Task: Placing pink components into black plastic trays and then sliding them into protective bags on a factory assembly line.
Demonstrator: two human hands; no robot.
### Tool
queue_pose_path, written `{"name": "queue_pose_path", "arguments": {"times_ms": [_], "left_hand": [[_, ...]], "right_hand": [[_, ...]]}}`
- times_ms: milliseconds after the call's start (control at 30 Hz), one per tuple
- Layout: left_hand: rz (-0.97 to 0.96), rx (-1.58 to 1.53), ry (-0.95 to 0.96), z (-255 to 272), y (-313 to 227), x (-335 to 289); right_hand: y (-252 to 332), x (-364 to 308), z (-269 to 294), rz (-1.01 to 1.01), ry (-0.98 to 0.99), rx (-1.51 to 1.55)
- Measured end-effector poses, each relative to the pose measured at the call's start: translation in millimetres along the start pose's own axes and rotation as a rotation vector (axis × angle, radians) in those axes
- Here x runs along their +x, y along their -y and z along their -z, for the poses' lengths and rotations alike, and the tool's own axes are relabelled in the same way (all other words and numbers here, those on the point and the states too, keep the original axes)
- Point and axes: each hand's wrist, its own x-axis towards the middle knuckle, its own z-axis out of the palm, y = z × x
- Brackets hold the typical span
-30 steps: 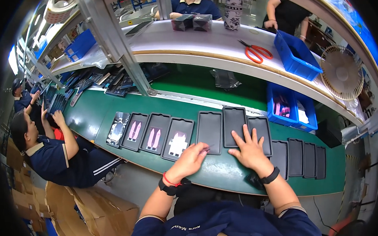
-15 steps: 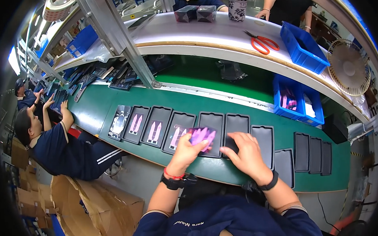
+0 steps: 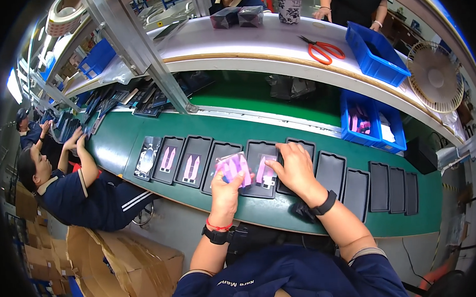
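Note:
My left hand [image 3: 225,197] grips a small stack of clear packets [image 3: 232,169] holding pink pointed pieces, above two neighbouring black trays. One similar pink packet [image 3: 263,171] lies in the black tray [image 3: 259,147] just to the right of that stack. Over this tray's right side and the adjoining tray, my right hand [image 3: 298,170] is spread, its thumb at the packet's edge and its fingers apart. Farther left, a tray [image 3: 178,148] and another tray [image 3: 199,145] each contain a pink packet. The stack partly hides the tray [image 3: 226,149] beneath it.
More black trays [image 3: 331,171] continue rightward along the green table [image 3: 126,132]. A clear packet [image 3: 147,159] lies at the row's left end. Blue bins [image 3: 360,123] stand behind, one with pink pieces. Red-handled scissors [image 3: 325,52] rest on the shelf. Co-workers [image 3: 80,187] are nearby.
The left hand and its packets have shifted slightly left. My right hand has moved up and left, and a pink packet now shows in the tray beside its thumb. The rightmost trays look shifted.

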Motion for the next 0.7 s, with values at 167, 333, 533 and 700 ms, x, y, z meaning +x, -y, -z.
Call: {"name": "queue_pose_path", "arguments": {"times_ms": [167, 333, 533, 700], "left_hand": [[0.042, -0.099, 0.214, -38.9, 20.3, -5.5], [0.123, -0.152, 0.231, -44.3, 26.5, 0.2], [0.04, 0.024, 0.228, -62.7, 28.6, -2.0], [0.145, -0.096, 0.402, -91.5, 47.5, -12.8]], "right_hand": [[-2.1, -14.5, 19.5, -0.345, 0.219, 0.622], [-47.8, -27.0, 21.1, -0.509, 0.122, 0.58], [-38.0, -37.6, 43.9, -0.214, -0.154, 0.095], [-49.4, -55.2, 51.8, -0.506, -0.035, 0.621]]}}
